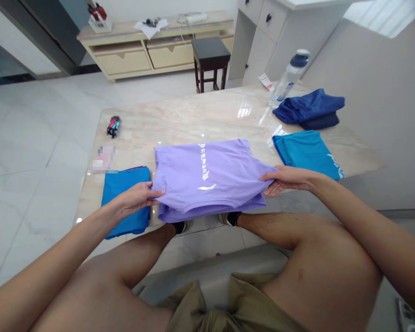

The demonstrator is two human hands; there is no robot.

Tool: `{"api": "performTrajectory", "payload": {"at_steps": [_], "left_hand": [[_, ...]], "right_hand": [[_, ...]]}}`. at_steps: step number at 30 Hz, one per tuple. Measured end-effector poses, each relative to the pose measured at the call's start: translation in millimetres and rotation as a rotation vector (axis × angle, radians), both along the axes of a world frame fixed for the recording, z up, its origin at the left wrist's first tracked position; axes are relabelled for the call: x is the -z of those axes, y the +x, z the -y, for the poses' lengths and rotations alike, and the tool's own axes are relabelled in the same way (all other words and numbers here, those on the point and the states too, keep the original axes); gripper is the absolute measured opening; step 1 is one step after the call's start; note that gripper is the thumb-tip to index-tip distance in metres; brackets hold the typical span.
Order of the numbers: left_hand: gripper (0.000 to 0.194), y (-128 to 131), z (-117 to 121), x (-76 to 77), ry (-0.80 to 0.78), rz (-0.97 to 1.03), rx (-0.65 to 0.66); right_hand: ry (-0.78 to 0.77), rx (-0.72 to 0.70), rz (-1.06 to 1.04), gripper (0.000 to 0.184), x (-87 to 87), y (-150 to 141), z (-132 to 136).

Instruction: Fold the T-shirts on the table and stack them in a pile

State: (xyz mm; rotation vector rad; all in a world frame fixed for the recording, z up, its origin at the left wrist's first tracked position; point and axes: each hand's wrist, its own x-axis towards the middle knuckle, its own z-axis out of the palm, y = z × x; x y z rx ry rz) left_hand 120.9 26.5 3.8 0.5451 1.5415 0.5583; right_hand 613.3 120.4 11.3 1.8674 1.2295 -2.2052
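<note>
A light purple shirt (180, 170) with white lettering lies spread on the marble-look table (180, 117), its neckline toward me and its near edge hanging past the table's front. My left hand (140, 197) pinches its left near corner between thumb and fingers. At the other side, my right hand (285, 179) grips the right near corner, and the fabric is stretched between both hands. Beside my left hand sits a folded blue garment (124, 184), partly covered by my forearm. A folded teal garment (302, 150) with white print lies just beyond my right hand.
Crumpled navy clothing (311, 108) and a clear water bottle (288, 78) stand at the table's far right. A small dark toy-like object (113, 127) sits at the far left. Behind the table are a dark stool (211, 53) and a low cabinet (124, 60).
</note>
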Motion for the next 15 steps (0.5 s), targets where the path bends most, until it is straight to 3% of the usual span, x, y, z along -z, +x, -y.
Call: {"api": "performTrajectory", "payload": {"at_steps": [4, 8, 11, 15], "left_hand": [[0.065, 6.0, 12.0, 4.4, -0.085, -0.007, 0.124], [0.060, 3.3, 13.2, 14.3, -0.093, -0.109, 0.289], [0.054, -7.0, 7.4, 16.9, -0.138, -0.271, 0.442], [0.046, -16.4, -5.2, 2.9, -0.055, -0.645, 0.690]], "right_hand": [[-0.072, -0.324, 0.040, 0.045, 11.1, 12.5, 2.8], [-0.063, -0.505, 0.111, 0.051, 17.8, 22.2, -2.6], [-0.014, -0.510, 0.238, 0.054, 24.8, 31.5, -11.0], [0.205, -0.331, 0.417, 0.049, 38.8, 33.2, -24.5]]}}
